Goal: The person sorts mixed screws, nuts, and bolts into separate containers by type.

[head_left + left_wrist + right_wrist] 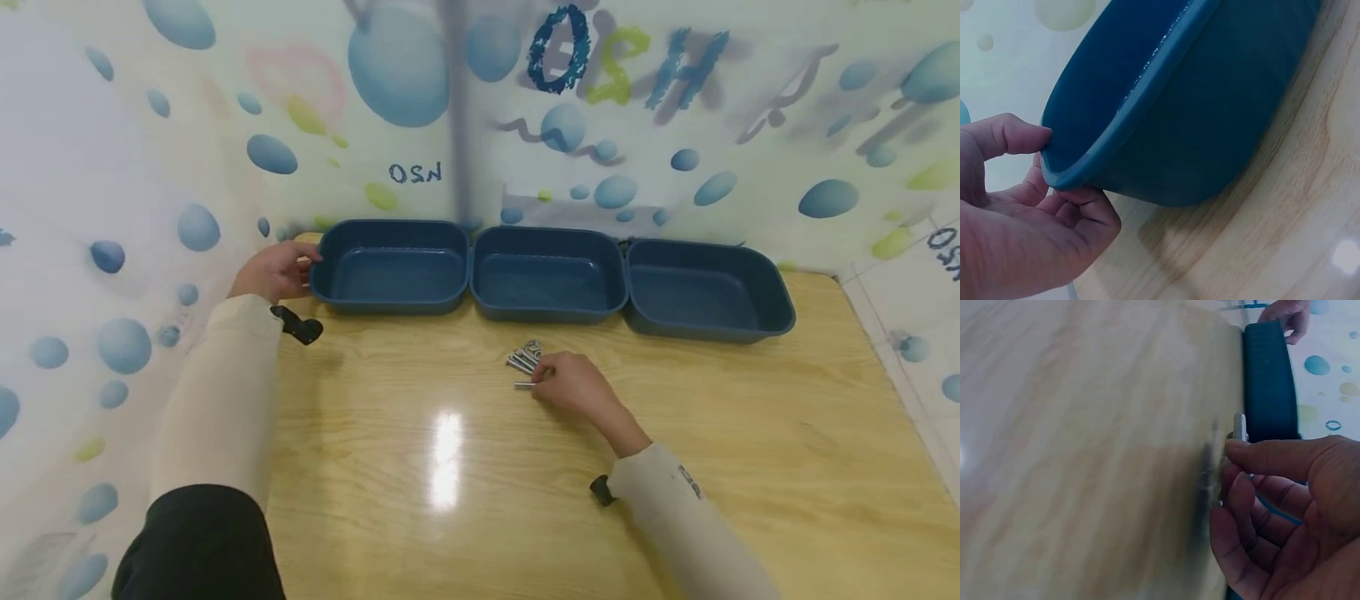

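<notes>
At the left end of a row of blue plastic bins, my left hand (276,272) grips the rim of the left bin (390,307). In the left wrist view the thumb rests at the bin's rim (1125,119) and curled fingers lie under its outer edge. My right hand (576,385) pinches a silver bolt (522,385) between thumb and fingertips; its threaded end (1240,425) sticks out past the thumb in the right wrist view. Close beside that hand lies a small pile of bolts (521,361) with nut-like or washer-like pieces (532,345), blurred in the right wrist view.
The middle bin (551,315) and the right bin (705,331) stand side by side with the left one along the back of the wooden table (375,467). Behind and left of them is a pale patterned wall covering (330,183). Both wrists wear small black devices (602,490).
</notes>
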Motion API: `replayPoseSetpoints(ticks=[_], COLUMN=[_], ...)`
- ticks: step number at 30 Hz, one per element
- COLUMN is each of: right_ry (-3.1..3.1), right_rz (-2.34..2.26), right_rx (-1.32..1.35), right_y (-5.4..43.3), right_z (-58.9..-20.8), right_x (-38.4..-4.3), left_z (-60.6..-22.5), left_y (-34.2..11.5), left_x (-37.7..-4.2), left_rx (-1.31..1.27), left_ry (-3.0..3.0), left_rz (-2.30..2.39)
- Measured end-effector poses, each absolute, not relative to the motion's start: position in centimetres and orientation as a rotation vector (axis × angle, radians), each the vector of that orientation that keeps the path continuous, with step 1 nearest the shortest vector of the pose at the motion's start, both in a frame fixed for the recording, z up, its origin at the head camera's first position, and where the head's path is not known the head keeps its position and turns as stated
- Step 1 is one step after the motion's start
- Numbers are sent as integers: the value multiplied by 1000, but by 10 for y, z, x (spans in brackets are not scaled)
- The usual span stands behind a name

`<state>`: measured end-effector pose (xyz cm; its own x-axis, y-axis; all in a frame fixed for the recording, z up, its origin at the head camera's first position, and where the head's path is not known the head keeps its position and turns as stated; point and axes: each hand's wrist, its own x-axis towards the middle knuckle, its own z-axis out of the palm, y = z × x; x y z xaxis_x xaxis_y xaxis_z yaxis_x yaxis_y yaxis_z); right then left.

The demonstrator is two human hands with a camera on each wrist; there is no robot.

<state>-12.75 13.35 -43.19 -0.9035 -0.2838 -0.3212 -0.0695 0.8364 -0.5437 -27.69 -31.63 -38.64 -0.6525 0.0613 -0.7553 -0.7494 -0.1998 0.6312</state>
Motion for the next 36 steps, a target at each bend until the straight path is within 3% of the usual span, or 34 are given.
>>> replayPoseSetpoints(ticks=[9, 18, 36], right_ry=[2432, 2247, 2205], right_rz=[-1182, -1551, -1642], right_rx=[-155, 27, 58], right_y=[137, 108, 47], right_z=[-401, -371, -376], right_x=[-148, -179, -219], left_z=[-393, -391, -393], left_y=[-299, -306, -312], left_x=[-287, -284, -273], left_rx=[-829, -767, -681], left_ry=[1486, 1516, 1552], left_rz=[1907, 1919, 1908])
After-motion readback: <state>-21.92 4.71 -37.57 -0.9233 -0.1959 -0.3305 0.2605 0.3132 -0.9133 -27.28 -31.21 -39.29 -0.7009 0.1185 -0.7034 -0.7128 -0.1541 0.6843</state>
